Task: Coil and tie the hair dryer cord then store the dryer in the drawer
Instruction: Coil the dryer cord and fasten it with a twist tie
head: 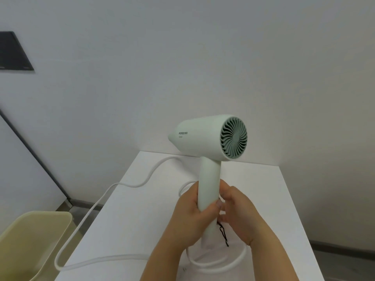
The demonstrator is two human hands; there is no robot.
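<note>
Both forearms rise from the lower middle of the frame, and the 2 hands meet just below centre. The left hand (190,217) grips the dryer handle (210,177), thumb across its front. The right hand (238,214) sits opposite, fingers (226,189) curled against the handle's right side; what they hold is hidden.

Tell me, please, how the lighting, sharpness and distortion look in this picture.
Head view: soft, even light, no glare or hard shadows; hair dryer sharp enough to read its logo; left hand and right hand slightly soft; table edges splay from wide-angle distortion.
</note>
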